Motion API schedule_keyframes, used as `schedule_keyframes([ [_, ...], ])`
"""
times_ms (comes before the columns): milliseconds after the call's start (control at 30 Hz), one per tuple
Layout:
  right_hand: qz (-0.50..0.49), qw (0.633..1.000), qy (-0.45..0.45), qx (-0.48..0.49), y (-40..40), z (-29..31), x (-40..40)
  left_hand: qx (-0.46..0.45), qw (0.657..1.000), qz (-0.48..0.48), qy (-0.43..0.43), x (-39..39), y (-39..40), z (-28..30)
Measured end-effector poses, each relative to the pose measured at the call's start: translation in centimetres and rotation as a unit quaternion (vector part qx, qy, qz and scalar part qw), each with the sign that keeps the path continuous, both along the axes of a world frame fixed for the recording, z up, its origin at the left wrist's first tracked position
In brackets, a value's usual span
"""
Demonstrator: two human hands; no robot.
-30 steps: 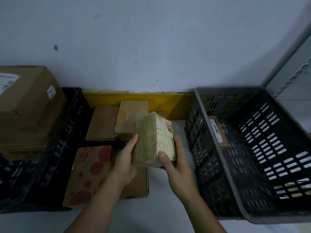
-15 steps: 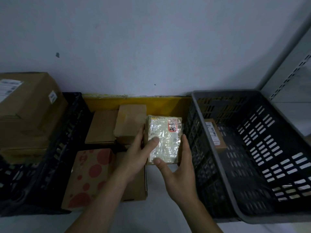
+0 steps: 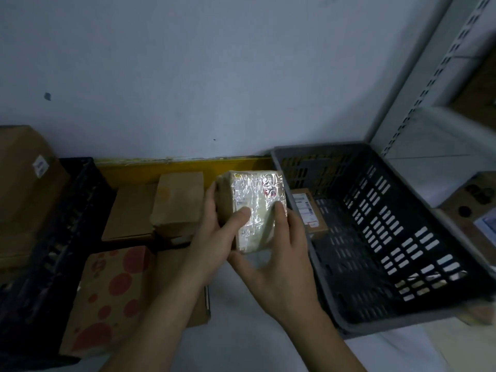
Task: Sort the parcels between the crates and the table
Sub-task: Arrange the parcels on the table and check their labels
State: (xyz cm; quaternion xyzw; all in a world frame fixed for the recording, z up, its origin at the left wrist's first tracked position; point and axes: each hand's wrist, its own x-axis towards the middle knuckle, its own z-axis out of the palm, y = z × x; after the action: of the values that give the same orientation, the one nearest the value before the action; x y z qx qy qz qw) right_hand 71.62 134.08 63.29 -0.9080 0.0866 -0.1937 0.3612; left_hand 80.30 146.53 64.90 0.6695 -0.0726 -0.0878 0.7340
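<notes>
Shiny clear wrap covers the small parcel [image 3: 255, 208] that both hands hold up in the head view, just above the white desk [image 3: 241, 342]. The left hand [image 3: 212, 245] grips the parcel's left side, with its thumb pressed on the front label and its fingers curled round the back. The right hand [image 3: 279, 253] grips the right and bottom edges, with one finger lying up along the front and the thumb under the bottom corner. The parcel stands nearly upright and leans a little to the left. It is between the two crates, just beside the rim of the grey crate [image 3: 429, 320] on the right. Inside that crate, a little brown box with a white label [image 3: 308, 210] lies by the left wall. On the left is a black crate [image 3: 61, 237] with a big brown box [image 3: 21, 191] in it. Between the crates, on the desk, lie a box with red dots [image 3: 112, 294], a flat brown box [image 3: 128, 213] and a taller brown box [image 3: 177, 205]. A yellow strip [image 3: 171, 170] runs along the bottom of the pale wall [image 3: 214, 76]. A grey metal shelf post [image 3: 418, 89] stands at the far right.
</notes>
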Motion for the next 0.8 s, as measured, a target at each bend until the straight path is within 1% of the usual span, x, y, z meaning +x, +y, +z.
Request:
schedule_keyframes([
  [100,-0.054,0.997,-0.029,-0.036,-1.8,2.1,-0.7,0.029,0.998,-0.024,-0.040,-0.2,-2.7,1.1],
  [167,-0.080,0.995,-0.022,-0.052,-3.9,3.5,-1.2,0.051,0.996,-0.046,-0.062,-0.3,-4.5,2.1],
  [233,-0.098,0.993,-0.008,-0.057,-6.5,4.6,-1.7,0.063,0.991,-0.094,-0.072,-0.2,-6.2,2.9],
  [300,-0.107,0.992,-0.003,-0.062,-9.2,5.1,-2.0,0.101,0.980,-0.138,-0.098,0.1,-8.0,2.9],
  [333,-0.114,0.991,-0.001,-0.067,-10.5,5.2,-1.9,0.137,0.973,-0.141,-0.123,0.4,-9.0,2.6],
  [400,-0.142,0.988,0.016,-0.065,-13.6,5.0,-1.4,0.246,0.946,-0.134,-0.167,1.0,-10.8,1.5],
  [467,-0.171,0.982,0.037,-0.063,-17.0,4.3,-0.3,0.350,0.912,-0.125,-0.175,1.5,-12.4,0.5],
  [500,-0.181,0.980,0.049,-0.064,-18.8,3.7,0.5,0.384,0.897,-0.124,-0.178,1.9,-13.2,-0.2],
  [600,-0.187,0.975,0.091,-0.078,-24.0,1.3,3.4,0.461,0.856,-0.115,-0.204,3.1,-15.4,-1.8],
  [800,-0.135,0.969,0.173,-0.109,-31.5,-5.1,10.1,0.574,0.791,-0.092,-0.190,5.7,-19.8,-4.7],
])
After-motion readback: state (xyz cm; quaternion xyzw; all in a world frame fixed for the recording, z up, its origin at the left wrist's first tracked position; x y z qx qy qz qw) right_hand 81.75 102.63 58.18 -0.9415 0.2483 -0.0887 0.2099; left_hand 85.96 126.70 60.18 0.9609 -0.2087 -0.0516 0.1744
